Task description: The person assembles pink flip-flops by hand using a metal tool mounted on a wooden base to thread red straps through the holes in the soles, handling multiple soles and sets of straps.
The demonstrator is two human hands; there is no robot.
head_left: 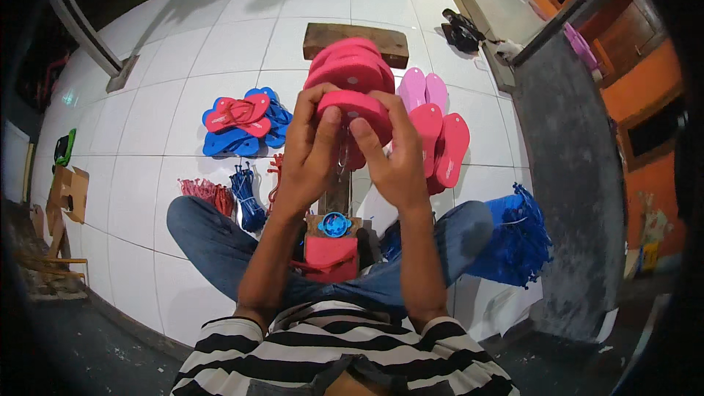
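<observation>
A pink flip-flop sole [370, 114] is held up in front of me between both hands. My left hand [302, 143] grips its left side, thumb on the face. My right hand [402, 165] grips the right side the same way. A thin, shiny, clear or metal piece [342, 155] shows just below the sole, between the thumbs; its kind is unclear. Right behind the held sole are more pink soles [350, 55], near a wooden block [400, 42]. Between my legs lie a blue round lid-like piece [335, 225] and a red foam slab [331, 249] with a red strap.
Finished red and blue flip-flops [238, 116] are piled at left, above bundles of red straps [209, 192] and blue straps [248, 202]. Loose pink soles [449, 150] lie at right. Many blue straps [519, 238] spread beside my right knee. A cardboard box [70, 192] stands far left.
</observation>
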